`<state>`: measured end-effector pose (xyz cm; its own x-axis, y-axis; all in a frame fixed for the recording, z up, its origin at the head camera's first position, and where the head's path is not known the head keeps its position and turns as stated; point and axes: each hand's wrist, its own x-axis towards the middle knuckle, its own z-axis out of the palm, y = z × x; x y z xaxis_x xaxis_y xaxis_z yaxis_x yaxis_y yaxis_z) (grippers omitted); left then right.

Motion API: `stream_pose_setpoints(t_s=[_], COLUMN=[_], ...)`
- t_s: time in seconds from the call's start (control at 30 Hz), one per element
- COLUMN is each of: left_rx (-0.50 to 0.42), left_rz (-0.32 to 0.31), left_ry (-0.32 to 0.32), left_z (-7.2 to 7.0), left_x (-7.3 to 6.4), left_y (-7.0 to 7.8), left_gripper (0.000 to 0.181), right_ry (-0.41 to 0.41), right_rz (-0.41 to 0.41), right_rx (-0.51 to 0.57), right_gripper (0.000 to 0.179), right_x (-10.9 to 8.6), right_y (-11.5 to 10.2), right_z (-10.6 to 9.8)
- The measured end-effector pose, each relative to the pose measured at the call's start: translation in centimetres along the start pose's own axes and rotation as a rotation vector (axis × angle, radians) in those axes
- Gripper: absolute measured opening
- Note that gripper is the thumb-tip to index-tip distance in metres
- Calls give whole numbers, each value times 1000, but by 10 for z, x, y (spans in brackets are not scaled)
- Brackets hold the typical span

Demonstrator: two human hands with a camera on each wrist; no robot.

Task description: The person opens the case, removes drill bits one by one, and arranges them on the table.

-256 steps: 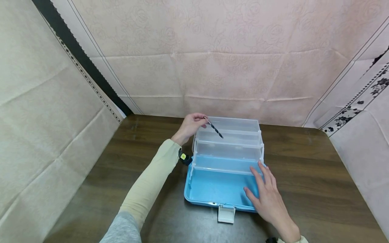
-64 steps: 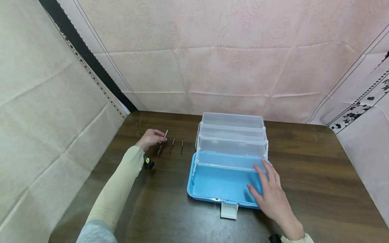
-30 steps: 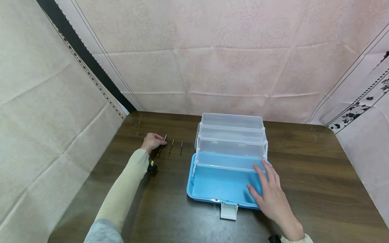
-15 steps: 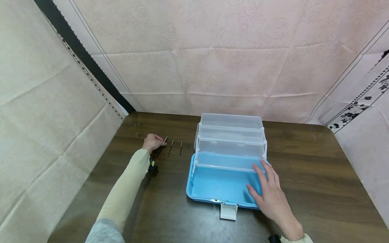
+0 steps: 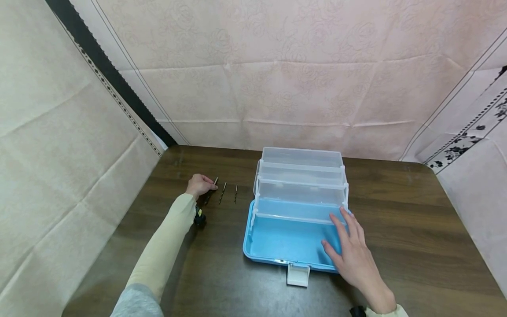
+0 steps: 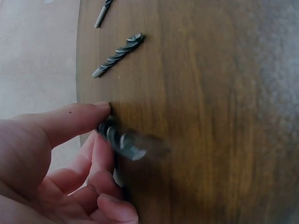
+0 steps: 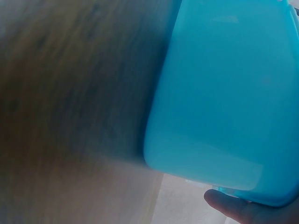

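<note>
My left hand (image 5: 202, 186) is low over the table at the left, pinching a dark fluted drill bit (image 6: 122, 141) between thumb and fingers. The fingers cover part of its shank. To its right lie two thinner bits: a middle drill bit (image 5: 223, 193) and a smaller drill bit (image 5: 236, 193), roughly parallel. With fingers spread, my right hand (image 5: 352, 253) rests at the right side of a blue toolbox (image 5: 293, 242). The box stands open, its clear tiered trays (image 5: 303, 176) raised toward the back.
The toolbox's white latch (image 5: 298, 276) hangs down at the front. A brown wooden table (image 5: 412, 229) lies under everything. Pale cloth (image 5: 297, 88) hangs behind it and along both sides.
From over the clear trays, my left hand has moved left with a drill bit, then lowered it beside the other two. My right hand has stayed at the toolbox's right side.
</note>
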<state>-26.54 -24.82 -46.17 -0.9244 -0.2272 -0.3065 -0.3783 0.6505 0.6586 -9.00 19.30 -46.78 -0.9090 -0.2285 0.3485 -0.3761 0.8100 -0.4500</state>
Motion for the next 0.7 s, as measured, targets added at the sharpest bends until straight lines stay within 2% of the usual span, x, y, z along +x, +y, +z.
stream_pose_setpoints(t_s=[0.7], left_rx=[-5], left_rz=[-23], left_ry=[-32], left_z=[-2], left_x=[4], left_y=[0], left_gripper=[27], right_ry=[-2], right_rz=[-6], right_rx=[2], right_gripper=[71], right_x=[0], right_y=[2], right_z=[1])
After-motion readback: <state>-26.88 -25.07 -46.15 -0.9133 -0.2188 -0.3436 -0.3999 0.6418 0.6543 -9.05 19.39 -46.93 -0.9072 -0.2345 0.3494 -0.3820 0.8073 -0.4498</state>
